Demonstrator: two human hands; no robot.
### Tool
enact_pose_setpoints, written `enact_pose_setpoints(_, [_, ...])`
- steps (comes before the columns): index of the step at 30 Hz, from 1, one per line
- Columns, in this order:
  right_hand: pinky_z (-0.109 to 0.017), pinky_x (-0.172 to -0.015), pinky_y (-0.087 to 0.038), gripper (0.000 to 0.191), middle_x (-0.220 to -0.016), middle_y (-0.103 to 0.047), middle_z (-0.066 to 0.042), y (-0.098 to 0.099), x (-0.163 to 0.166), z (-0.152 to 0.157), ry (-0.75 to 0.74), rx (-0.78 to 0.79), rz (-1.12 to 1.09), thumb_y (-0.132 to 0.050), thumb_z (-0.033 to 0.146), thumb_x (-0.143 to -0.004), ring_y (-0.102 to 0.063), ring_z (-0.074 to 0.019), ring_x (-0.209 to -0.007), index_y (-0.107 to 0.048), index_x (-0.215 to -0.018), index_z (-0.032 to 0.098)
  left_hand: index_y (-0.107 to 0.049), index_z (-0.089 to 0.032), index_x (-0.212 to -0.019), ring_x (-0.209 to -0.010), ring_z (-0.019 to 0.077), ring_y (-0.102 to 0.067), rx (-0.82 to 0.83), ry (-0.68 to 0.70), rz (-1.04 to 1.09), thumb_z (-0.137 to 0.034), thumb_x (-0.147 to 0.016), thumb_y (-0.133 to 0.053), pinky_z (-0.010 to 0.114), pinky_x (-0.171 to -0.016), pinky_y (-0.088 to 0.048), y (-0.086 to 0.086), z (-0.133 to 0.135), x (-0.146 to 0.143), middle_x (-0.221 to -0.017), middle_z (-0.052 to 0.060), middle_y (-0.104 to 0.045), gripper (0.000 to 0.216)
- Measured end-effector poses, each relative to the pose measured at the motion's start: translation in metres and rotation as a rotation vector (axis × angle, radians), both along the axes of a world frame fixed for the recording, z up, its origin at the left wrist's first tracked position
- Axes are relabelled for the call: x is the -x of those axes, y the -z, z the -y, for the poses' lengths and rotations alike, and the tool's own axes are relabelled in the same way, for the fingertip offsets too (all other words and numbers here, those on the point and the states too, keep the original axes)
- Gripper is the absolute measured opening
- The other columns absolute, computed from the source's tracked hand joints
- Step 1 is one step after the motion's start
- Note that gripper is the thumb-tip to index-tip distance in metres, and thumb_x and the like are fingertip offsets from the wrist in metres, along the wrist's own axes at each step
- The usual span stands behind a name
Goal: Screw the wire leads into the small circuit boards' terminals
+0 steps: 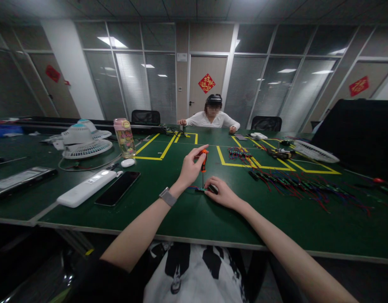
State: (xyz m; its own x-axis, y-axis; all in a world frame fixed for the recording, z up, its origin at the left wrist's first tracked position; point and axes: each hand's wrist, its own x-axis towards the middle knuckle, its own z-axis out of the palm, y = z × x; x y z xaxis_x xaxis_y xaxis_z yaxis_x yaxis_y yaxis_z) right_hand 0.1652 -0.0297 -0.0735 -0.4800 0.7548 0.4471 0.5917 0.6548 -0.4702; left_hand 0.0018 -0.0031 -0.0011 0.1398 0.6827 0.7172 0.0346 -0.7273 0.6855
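Note:
My left hand is closed around the orange and black handle of a screwdriver, held upright. Its thin shaft points straight down, and the tip meets a small green circuit board on the green table. Red and blue wires run out from the left of that board. My right hand rests on the table at the board's right end, fingers curled against it. A black part shows under those fingers, too covered to name.
Several wired circuit boards lie in a row at the right. Left are a black phone, a white device, a bottle and white fans. Across the table, marked with yellow tape, sits another person.

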Motion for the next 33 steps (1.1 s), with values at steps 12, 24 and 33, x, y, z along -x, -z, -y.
enact_pose_setpoints(12, [-0.035,-0.083,-0.044,0.005,-0.091,-0.058,-0.006,-0.0017,0.0006,0.0016,0.003,0.010,-0.004,-0.060,0.015,-0.078,-0.055,-0.0205,-0.088,-0.059,-0.083,0.018,-0.063,-0.021,-0.116,-0.083,0.0124,-0.057,-0.078,-0.098,-0.070,-0.029,-0.087,-0.056,0.025,-0.080,-0.047,-0.0004,0.0020,0.0012,-0.093,0.003,-0.059,0.031])
enact_pose_setpoints(24, [-0.034,-0.081,-0.044,0.005,-0.089,-0.058,-0.005,-0.0021,0.0009,0.0017,0.006,0.008,-0.010,-0.061,0.016,-0.078,-0.055,-0.0198,-0.086,-0.059,-0.082,0.018,-0.062,-0.024,-0.118,-0.099,0.0184,-0.054,-0.298,-0.319,-0.252,-0.029,-0.083,-0.062,0.035,-0.093,-0.044,0.0000,0.0068,0.0022,-0.105,0.006,-0.056,0.036])
enact_pose_setpoints(33, [-0.035,-0.083,-0.044,0.006,-0.090,-0.058,-0.005,-0.0013,0.0012,0.0012,0.007,0.012,-0.010,-0.061,0.014,-0.078,-0.055,-0.0200,-0.088,-0.058,-0.082,0.018,-0.065,-0.023,-0.112,-0.087,0.0136,-0.056,-0.145,-0.143,-0.155,-0.028,-0.084,-0.060,0.027,-0.086,-0.046,-0.0002,0.0018,0.0024,-0.094,0.003,-0.057,0.029])
